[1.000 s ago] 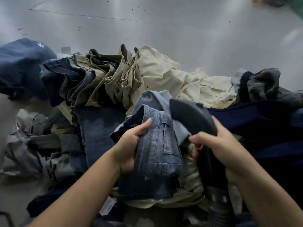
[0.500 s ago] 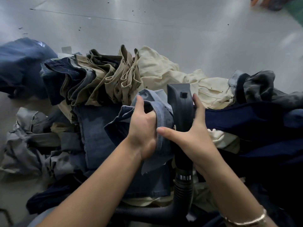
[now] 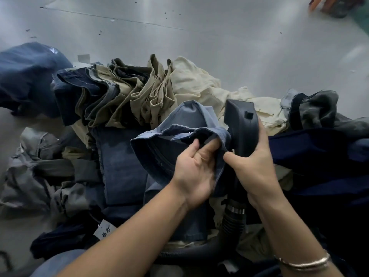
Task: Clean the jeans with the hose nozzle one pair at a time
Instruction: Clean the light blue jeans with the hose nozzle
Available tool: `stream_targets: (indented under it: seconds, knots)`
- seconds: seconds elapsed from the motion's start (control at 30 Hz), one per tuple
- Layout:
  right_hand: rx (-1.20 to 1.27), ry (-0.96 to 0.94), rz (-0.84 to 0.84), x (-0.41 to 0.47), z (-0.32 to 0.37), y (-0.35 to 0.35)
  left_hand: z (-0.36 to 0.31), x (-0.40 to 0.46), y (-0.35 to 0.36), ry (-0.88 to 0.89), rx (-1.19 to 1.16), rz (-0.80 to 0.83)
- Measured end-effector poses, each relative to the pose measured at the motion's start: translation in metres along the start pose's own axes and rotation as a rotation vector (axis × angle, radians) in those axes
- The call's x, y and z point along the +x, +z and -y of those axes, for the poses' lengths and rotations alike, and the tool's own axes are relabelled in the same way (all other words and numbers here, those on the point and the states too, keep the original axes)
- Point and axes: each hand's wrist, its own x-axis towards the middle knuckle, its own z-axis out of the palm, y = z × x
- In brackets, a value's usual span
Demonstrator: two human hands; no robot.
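Jeans [image 3: 159,148]: our left hand [image 3: 194,172] pinches the open hem, our right hand [image 3: 255,164] grips the nozzle [image 3: 240,124]; the pile [image 3: 123,96] looks still uncleaned.

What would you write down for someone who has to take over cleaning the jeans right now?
Left hand: grips the light blue jeans at an open hem, fingers curled into the opening.
Right hand: holds the black hose nozzle upright beside that opening; its ribbed hose runs down below.
Around: khaki and cream trousers piled behind, dark navy cloth to the right, grey pairs to the left, all on the grey table.
Done: one pair picked out and opened.
Left: run the nozzle over this pair, then the others, one at a time.
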Motion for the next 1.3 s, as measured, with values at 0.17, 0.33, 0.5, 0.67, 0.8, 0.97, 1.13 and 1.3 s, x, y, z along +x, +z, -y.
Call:
stream_targets:
  seconds: [0.17,0.33,0.5,0.67,0.8,0.97,1.13,1.3]
  knots:
    - [0.136,-0.008,-0.047,-0.003,-0.002,0.002,0.005,-0.002,0.004,-0.038,0.048,-0.076]
    - [0.259,0.068,-0.196,0.009,0.006,-0.013,-0.014,-0.013,-0.001,0.279,0.819,-0.304]
    - [0.29,0.08,-0.262,0.015,0.011,-0.037,-0.035,-0.036,-0.064,0.585,0.851,-1.091]
    - [0.326,0.044,-0.259,0.017,0.015,-0.037,0.002,-0.045,-0.083,-0.331,0.055,-0.906]
    - [0.338,0.031,-0.196,0.011,0.018,-0.038,-0.001,-0.03,-0.077,-0.244,-0.031,-0.76]
    - [0.28,0.035,-0.112,0.009,0.015,-0.046,-0.014,-0.012,-0.059,-0.107,-0.041,-0.7]
    - [0.152,0.154,-0.183,0.02,0.004,-0.057,-0.046,-0.018,-0.038,0.187,-0.18,-0.403]
    - [0.209,0.153,-0.199,0.019,0.008,-0.057,-0.061,-0.029,-0.02,0.21,-0.047,-0.291]
